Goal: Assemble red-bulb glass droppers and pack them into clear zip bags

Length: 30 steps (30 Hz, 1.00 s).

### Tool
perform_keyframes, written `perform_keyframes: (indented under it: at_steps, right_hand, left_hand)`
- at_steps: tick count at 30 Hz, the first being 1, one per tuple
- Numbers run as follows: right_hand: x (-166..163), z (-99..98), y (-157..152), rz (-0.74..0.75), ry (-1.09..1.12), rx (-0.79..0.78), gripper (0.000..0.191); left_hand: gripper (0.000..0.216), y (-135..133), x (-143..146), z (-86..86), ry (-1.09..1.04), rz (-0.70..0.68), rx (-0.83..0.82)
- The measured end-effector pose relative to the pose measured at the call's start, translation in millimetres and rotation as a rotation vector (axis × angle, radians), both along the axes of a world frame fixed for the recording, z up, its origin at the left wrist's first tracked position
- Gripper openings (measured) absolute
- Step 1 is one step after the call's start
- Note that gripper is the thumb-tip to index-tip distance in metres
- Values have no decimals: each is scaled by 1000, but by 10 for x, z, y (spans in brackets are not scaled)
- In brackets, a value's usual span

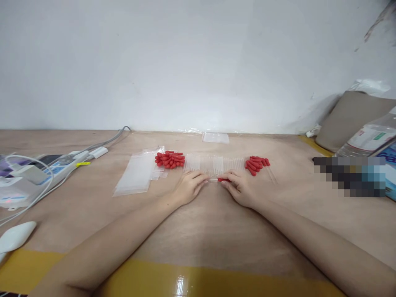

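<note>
Over the middle of the table, my left hand (193, 185) pinches one end of a thin clear tube (213, 180). The fingers of my right hand (239, 186) close on a red rubber bulb (223, 180) at the tube's other end; whether the tube sits inside it is hidden. Behind both hands lies a row of similar clear tubes (213, 163), side by side. A heap of red rubber bulbs (170, 160) rests at the row's left end. At its right end is a smaller group of red bulbs (255, 164), some with thin tubes (272, 174) extending from them.
Clear plastic bags (136, 173) lie left of the bulbs, another bag (215, 137) near the wall. A power strip (54, 173) with cables and a white computer mouse (17, 237) are at left. A grey-brown container (346, 119) and plastic bottle (368, 138) stand at right.
</note>
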State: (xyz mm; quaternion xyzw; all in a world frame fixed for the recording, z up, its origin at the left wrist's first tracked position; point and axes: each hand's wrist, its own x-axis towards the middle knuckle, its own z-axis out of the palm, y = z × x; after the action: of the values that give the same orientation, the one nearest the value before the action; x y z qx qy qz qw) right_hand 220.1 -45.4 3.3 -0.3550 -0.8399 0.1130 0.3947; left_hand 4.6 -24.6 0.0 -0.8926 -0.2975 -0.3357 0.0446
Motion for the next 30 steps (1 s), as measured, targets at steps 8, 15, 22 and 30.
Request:
perform_keyframes:
  at_steps: [8,15,22,30]
  right_hand:
    - [20,-69,24,45,17,-19,20]
    - [3,-106,44,38,20,-14,15]
    - [-8,-92,24,63,37,92,15]
    - [-8,-96,24,84,-17,220,12]
  left_hand:
    - [22,-12,-14,-16,-17,-48,-44]
    - [22,-16,-19,-24,-48,-115,-23]
    - [22,-18,-17,-35,-40,-152,15]
    - [23,-73,7,-9,31,-136,34]
